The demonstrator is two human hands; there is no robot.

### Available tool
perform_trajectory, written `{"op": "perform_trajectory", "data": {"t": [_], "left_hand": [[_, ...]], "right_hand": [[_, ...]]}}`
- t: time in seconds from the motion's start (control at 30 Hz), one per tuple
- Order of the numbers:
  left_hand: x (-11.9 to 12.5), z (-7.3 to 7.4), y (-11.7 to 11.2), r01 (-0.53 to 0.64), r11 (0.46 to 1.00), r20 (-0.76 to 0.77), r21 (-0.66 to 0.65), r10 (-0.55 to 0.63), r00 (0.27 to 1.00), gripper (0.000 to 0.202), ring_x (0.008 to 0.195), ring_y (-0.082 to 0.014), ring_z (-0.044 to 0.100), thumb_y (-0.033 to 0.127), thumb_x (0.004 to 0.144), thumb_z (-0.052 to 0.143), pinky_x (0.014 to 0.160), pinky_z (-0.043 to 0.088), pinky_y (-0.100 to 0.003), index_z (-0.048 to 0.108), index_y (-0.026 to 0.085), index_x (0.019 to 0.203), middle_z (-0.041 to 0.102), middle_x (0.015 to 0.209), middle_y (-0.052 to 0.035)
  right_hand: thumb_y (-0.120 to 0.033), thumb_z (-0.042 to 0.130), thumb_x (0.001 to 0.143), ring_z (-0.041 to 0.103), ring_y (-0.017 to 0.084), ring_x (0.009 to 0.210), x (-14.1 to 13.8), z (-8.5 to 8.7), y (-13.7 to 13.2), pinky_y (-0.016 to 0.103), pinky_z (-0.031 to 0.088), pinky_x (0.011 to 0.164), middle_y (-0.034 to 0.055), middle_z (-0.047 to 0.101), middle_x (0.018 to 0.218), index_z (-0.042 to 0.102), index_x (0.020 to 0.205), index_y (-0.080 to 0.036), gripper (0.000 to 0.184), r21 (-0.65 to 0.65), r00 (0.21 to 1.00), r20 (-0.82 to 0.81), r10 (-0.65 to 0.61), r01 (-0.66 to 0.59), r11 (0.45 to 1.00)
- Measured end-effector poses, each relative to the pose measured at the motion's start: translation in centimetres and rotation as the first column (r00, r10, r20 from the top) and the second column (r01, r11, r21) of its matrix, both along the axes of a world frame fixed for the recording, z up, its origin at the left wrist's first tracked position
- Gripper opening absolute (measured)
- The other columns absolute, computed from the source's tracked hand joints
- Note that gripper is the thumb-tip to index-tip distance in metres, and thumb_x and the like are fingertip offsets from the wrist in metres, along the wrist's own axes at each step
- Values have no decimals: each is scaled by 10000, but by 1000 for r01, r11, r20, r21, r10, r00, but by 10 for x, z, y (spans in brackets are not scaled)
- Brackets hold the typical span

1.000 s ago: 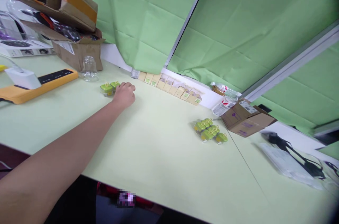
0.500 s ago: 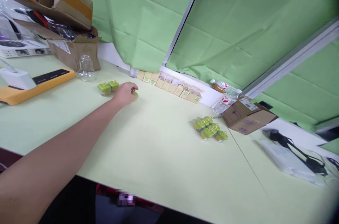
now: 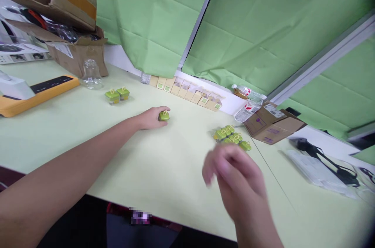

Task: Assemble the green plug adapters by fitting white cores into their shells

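Observation:
My left hand (image 3: 152,118) closes round a small clear box with a green lid (image 3: 164,116) and a pale yellow loop on top. It is at the middle of the table, its lower part hidden by my fingers. Two boxes of the same kind (image 3: 117,95) stand side by side, further left. A cluster of several more green-lidded boxes (image 3: 231,134) stands at the right. In front of this cluster my right hand (image 3: 237,177) is raised with its fingers curled, smeared by motion, and it partly covers the nearest boxes. Nothing shows in it.
Along the wall runs a row of small cardboard cartons (image 3: 187,93). A clear jar (image 3: 91,76), a yellow power strip (image 3: 55,88) and open cardboard boxes (image 3: 79,54) stand left. At right are plastic bottles (image 3: 249,97), a carton (image 3: 271,123) and a flat plastic pack (image 3: 313,172).
My left hand has moved right and nearer, away from the two boxes, with the green-lidded box in it. My right hand has come into view at the lower right.

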State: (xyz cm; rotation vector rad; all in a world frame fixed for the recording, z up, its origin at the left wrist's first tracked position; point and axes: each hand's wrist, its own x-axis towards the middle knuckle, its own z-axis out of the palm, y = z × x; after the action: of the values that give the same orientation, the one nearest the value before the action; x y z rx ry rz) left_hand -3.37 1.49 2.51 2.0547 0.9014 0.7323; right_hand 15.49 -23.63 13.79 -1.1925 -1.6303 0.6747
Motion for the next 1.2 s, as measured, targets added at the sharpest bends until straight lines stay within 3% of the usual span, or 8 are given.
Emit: {"op": "perform_trajectory", "data": {"t": [0.07, 0.2, 0.4, 0.63, 0.73, 0.9, 1.03, 1.2], "left_hand": [[7, -1, -5, 56, 998, 13, -20, -55, 998, 740, 1034, -243, 660, 427, 695, 764, 917, 518, -365, 540, 201, 1363, 660, 1264, -102], [31, 0, -28, 265, 961, 118, -75, -255, 960, 895, 971, -224, 673, 355, 671, 807, 850, 529, -352, 408, 216, 1460, 656, 1262, -116], [44, 1, -46, 327, 941, 143, -84, -313, 939, 1050, 1028, -230, 672, 307, 668, 823, 861, 518, -343, 262, 245, 1554, 588, 1385, -153], [43, -1, -45, 324, 945, 142, -46, -315, 939, 1089, 1009, -220, 677, 290, 665, 834, 863, 513, -346, 229, 273, 1570, 610, 1355, -158], [43, -2, -43, 282, 959, 95, -23, -279, 956, 1069, 1007, -225, 688, 330, 681, 821, 840, 528, -340, 230, 271, 1570, 623, 1326, -151], [31, -6, -23, 82, 992, -19, 92, -81, 997, 752, 1199, -271, 632, 338, 788, 686, 976, 523, -396, 413, 223, 1479, 568, 1416, -145], [20, -7, -8, -158, 909, -97, 384, 210, 973, 601, 1400, -330, 440, 332, 831, 620, 1174, 361, -497, 519, 127, 1386, 499, 1483, -177], [26, 9, -27, 20, 812, -92, 583, 41, 995, 549, 1458, -294, 359, 228, 858, 562, 1231, 268, -504, 524, 155, 1401, 486, 1506, -129]], "right_hand": [[-396, 594, 936, 578, 161, 699, 7, -13, 51, 300, 494, 603, 31, 631, 809, 654, 922, -224, 183, -61, 993, 42, -110, 112, 992], [-328, 671, 852, 607, 161, 798, 13, -56, 122, 296, 500, 691, 33, 673, 935, 711, 1035, -233, 210, -50, 961, 276, -31, 47, 998], [-354, 709, 800, 563, 136, 731, 24, -109, 142, 295, 510, 697, 52, 645, 992, 727, 1041, -224, 274, -16, 979, 107, -172, 174, 985], [-410, 719, 815, 655, 206, 999, 32, -103, 138, 340, 527, 864, 80, 711, 1107, 774, 889, -223, 209, -127, 1000, -10, -11, 10, 992], [-423, 727, 819, 670, 213, 1018, 29, -96, 137, 379, 524, 942, 58, 738, 1077, 757, 900, -224, 216, -102, 977, -194, -88, 69, 992], [-415, 749, 800, 688, 188, 874, 36, -89, 136, 400, 609, 801, 8, 725, 985, 615, 876, -245, 230, -303, 727, -640, -248, 57, 951], [-336, 777, 784, 694, 167, 801, 38, -95, 138, 315, 611, 759, 31, 703, 869, 604, 846, -211, 223, -536, 679, -652, -338, -97, 839], [-187, 877, 668, 694, 126, 854, 31, -100, 136, 221, 569, 780, 13, 718, 931, 625, 942, -214, 373, -526, 752, -615, -238, -167, 834]]}}
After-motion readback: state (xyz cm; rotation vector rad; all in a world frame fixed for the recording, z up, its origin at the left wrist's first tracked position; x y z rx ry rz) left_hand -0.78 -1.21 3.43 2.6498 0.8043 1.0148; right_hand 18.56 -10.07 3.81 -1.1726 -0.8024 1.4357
